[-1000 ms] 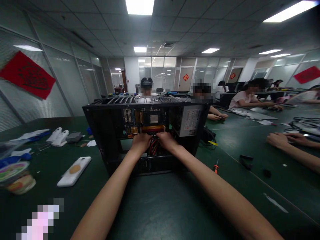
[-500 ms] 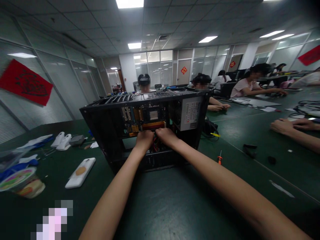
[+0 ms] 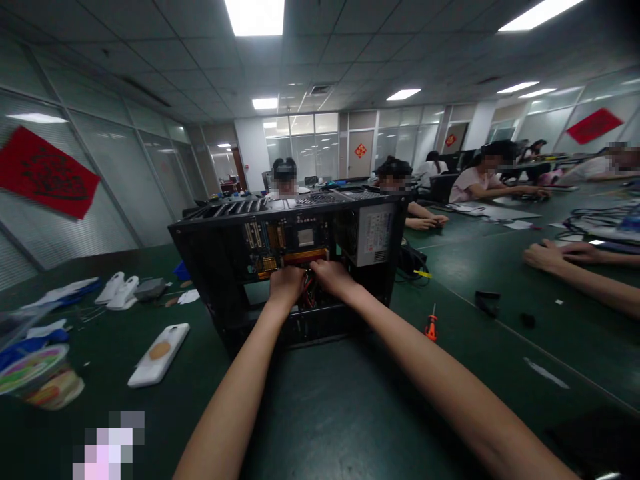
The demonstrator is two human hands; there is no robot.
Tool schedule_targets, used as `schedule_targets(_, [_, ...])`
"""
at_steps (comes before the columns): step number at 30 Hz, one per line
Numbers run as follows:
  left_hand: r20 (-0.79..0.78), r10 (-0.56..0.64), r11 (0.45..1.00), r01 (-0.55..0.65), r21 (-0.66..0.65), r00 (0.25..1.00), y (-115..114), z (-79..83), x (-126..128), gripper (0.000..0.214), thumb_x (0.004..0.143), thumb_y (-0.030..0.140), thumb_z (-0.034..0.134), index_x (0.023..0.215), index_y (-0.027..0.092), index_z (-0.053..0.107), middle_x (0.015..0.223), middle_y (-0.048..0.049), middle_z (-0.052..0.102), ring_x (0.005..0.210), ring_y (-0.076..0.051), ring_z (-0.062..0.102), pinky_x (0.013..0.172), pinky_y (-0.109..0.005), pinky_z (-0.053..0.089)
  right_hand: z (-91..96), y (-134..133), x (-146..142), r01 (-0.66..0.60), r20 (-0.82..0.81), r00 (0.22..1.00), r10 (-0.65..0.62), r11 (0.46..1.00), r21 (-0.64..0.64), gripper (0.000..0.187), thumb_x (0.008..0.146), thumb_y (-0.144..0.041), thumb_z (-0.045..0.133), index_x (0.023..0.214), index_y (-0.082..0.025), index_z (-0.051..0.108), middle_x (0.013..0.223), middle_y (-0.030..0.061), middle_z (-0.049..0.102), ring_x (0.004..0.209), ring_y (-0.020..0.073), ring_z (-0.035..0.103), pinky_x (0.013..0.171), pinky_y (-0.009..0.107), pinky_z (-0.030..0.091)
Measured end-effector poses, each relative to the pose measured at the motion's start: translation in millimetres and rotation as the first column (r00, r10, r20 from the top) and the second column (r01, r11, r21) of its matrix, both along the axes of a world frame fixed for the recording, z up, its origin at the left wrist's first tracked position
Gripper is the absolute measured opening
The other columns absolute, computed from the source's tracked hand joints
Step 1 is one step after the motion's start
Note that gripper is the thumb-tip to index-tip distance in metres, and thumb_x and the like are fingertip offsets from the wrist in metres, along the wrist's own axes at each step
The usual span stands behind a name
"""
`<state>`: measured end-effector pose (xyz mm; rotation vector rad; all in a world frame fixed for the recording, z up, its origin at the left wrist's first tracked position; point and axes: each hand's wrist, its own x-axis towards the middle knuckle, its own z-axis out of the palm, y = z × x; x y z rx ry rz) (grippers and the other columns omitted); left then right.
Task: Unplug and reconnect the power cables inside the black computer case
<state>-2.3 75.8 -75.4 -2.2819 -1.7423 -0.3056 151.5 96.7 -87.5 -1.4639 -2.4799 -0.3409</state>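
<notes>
A black computer case stands before me on the table, its open side facing me. Inside are a motherboard and, at the upper right, a silver power supply. Both hands reach into the lower middle of the case, close together, just below an orange-brown board edge. My left hand is closed with curled fingers. Beside it, my right hand is closed too, thumb side inward. Red and dark cables show between the hands. Whatever the fingertips pinch is hidden.
An orange-handled screwdriver lies right of the case. Black parts and a co-worker's hands are farther right. On the left are a white phone, a plastic cup and a grey block. Other people sit across the table.
The view has shifted slightly, so the case and table items appear a little lower and most lie farther left. Both hands stay at the same spot inside the case.
</notes>
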Motion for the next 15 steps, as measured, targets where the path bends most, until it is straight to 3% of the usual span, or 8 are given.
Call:
schedule_targets(4, [0.171, -0.042, 0.998, 0.032, 0.059, 0.984, -11.5, 2.4, -10.1, 0.033, 0.098, 0.031, 0.047, 0.120, 0.030, 0.073, 0.114, -0.0074, 0.075, 0.107, -0.026, 0.069, 0.089, -0.034, 0.050, 6.5, -13.4, 10.6, -0.005, -0.003, 1.000, 0.005, 0.999, 0.038, 0.025, 0.100, -0.019, 0.041, 0.109, -0.015, 0.064, 0.116, 0.0135, 0.068, 0.106, 0.0224, 0.065, 0.080, 0.027, 0.046])
schedule_targets(8, [0.420, -0.055, 0.988, -0.011, 0.153, 0.906, -52.3, -13.8, -22.1, 0.035, 0.101, 0.037, 0.044, 0.120, 0.030, 0.072, 0.119, -0.0035, 0.074, 0.109, -0.021, 0.067, 0.089, -0.029, 0.049, -1.6, -42.1, 38.6, 0.037, -0.045, 0.998, -0.032, 0.992, 0.119, 0.041, 0.106, -0.039, 0.031, 0.107, -0.018, 0.066, 0.111, 0.0127, 0.070, 0.099, 0.0223, 0.067, 0.071, 0.027, 0.043])
schedule_targets(11, [0.305, -0.022, 0.994, -0.012, 0.110, 0.952, -86.2, -35.1, -22.1, 0.044, 0.102, 0.045, 0.038, 0.098, 0.025, 0.078, 0.098, -0.0064, 0.077, 0.089, -0.023, 0.070, 0.081, -0.033, 0.047, -22.6, -64.8, 59.7, 0.074, 0.027, 0.997, -0.075, 0.997, 0.029, 0.050, 0.105, -0.049, 0.031, 0.095, -0.017, 0.069, 0.089, 0.0127, 0.074, 0.081, 0.0235, 0.069, 0.065, 0.029, 0.039])
schedule_targets(15, [0.266, 0.068, 0.984, -0.109, 0.143, 0.961, -103.3, -50.1, -8.2, 0.052, 0.104, 0.041, 0.032, 0.085, 0.022, 0.077, 0.092, -0.0089, 0.077, 0.093, -0.023, 0.067, 0.088, -0.038, 0.041, -42.6, -85.9, 63.9, 0.111, 0.005, 0.994, -0.112, 0.988, 0.108, 0.048, 0.104, -0.047, 0.035, 0.091, -0.015, 0.069, 0.088, 0.0148, 0.073, 0.084, 0.0263, 0.069, 0.071, 0.033, 0.039])
